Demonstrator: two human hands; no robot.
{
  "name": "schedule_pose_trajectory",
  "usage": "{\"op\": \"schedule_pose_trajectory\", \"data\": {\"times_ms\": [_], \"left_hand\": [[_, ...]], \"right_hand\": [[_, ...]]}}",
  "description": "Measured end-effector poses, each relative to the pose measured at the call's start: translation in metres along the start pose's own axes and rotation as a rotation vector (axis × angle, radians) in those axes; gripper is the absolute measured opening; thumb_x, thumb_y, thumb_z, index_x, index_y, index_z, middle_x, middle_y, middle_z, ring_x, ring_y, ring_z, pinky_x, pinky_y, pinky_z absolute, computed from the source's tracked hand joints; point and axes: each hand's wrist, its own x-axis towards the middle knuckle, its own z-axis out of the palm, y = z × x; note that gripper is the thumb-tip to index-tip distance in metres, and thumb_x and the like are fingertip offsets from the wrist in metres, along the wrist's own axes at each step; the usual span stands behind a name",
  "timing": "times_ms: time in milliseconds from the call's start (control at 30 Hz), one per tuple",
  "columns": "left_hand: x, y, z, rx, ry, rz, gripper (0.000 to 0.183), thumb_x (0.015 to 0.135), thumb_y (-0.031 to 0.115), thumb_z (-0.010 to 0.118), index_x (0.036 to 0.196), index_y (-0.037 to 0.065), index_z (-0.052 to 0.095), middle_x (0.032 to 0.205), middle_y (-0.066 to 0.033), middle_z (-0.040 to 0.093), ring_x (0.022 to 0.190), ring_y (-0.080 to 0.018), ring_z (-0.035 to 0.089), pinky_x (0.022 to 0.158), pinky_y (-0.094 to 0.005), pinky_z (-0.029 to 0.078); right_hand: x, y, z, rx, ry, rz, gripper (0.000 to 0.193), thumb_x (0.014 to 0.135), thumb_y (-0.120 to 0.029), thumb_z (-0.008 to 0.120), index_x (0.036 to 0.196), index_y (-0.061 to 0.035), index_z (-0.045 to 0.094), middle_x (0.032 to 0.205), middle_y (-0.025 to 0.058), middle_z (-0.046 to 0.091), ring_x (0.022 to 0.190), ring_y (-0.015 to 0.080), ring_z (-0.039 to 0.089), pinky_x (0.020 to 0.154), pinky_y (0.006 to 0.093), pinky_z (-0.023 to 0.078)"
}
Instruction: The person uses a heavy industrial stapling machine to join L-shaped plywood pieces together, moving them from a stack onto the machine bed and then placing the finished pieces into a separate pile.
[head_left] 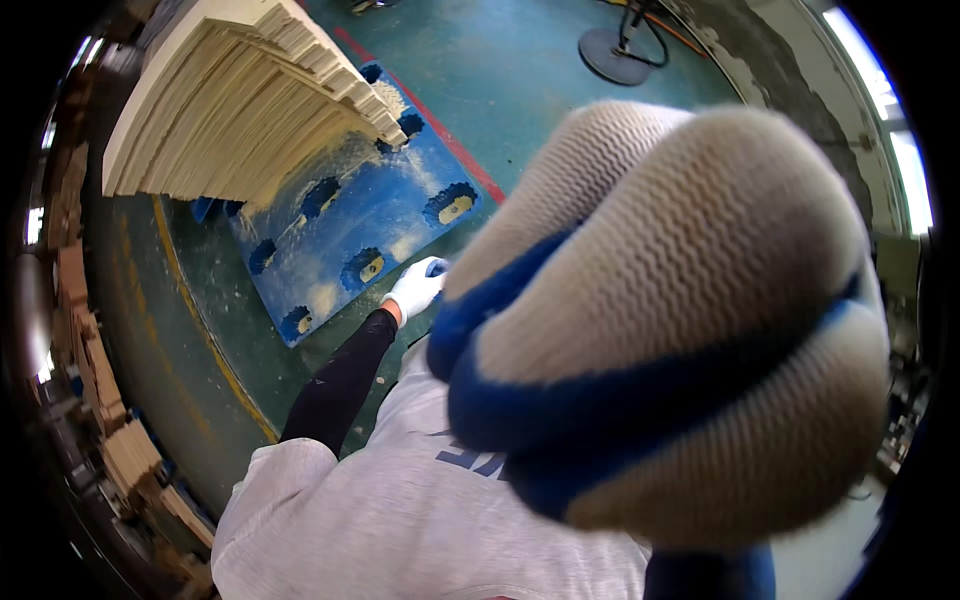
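My right hand (670, 330) fills the right half of the head view, very close up and slightly blurred. It wears a pale knit glove with blue coating on the finger undersides. Its fingers are curled and pressed together; whatever they may hold is hidden. Lower down and farther off, my left hand (413, 291), in a white glove with a bit of blue, is beyond the near corner of the blue pallet (365, 215). The left fingers look curled, and the right hand covers part of them, so I cannot make out anything in them.
A tall stack of thin wooden boards (240, 110) stands on the far left part of the pallet, with sawdust around it. A round dark base with a pole (615, 55) stands at the far right. Wood pieces (130, 455) lie along the left edge.
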Motion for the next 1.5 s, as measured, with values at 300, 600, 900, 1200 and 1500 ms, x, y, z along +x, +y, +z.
{"op": "schedule_pose_trajectory", "data": {"times_ms": [300,600,900,1200,1500], "left_hand": [[0.145,-0.021,-0.035,-0.336,0.195,-0.156,0.016,0.096,0.016,0.067,0.108,0.005,0.065,0.087,0.0008,0.064,0.073,-0.0070,0.058,0.065,-0.0259,0.049],[0.383,0.061,-0.007,-0.029,0.071,-0.110,0.033,0.093,0.025,0.068,0.115,0.002,0.065,0.107,-0.0119,0.072,0.098,-0.0219,0.067,0.089,-0.0330,0.051],[0.701,-0.050,0.138,0.399,-0.035,-0.082,0.045,0.085,0.029,0.066,0.125,0.009,0.060,0.129,-0.0188,0.058,0.115,-0.0378,0.060,0.097,-0.0454,0.049],[0.880,-0.153,0.286,0.348,0.388,-0.372,0.069,0.085,0.021,0.076,0.145,0.013,0.042,0.146,-0.0247,0.032,0.123,-0.0408,0.051,0.102,-0.0472,0.046],[0.896,-0.205,0.273,0.632,0.504,-0.282,0.031,0.080,0.011,0.073,0.108,0.006,0.060,0.108,-0.0154,0.056,0.097,-0.0314,0.059,0.086,-0.0413,0.049]], "right_hand": [[0.000,0.299,-0.014,0.310,0.421,0.795,0.027,0.098,-0.023,0.067,0.089,0.0021,0.070,0.077,0.0012,0.069,0.070,0.0039,0.057,0.063,0.0210,0.045],[-0.206,0.506,0.002,-0.102,0.065,1.493,0.026,0.094,-0.025,0.068,0.087,0.0009,0.069,0.069,0.0020,0.064,0.066,0.0049,0.053,0.062,0.0252,0.045],[-0.458,0.668,0.002,-0.345,0.134,1.859,0.027,0.091,-0.027,0.070,0.090,0.0000,0.069,0.080,0.0095,0.067,0.073,0.0170,0.063,0.071,0.0321,0.050],[-0.722,0.801,-0.057,-0.535,0.185,2.056,0.039,0.086,-0.028,0.072,0.112,-0.0007,0.066,0.108,0.0158,0.063,0.100,0.0275,0.064,0.091,0.0366,0.051],[-0.875,0.895,-0.004,-0.405,0.478,2.255,0.058,0.086,-0.028,0.076,0.132,0.0005,0.057,0.125,0.0188,0.060,0.097,0.0221,0.065,0.074,0.0355,0.056]]}}
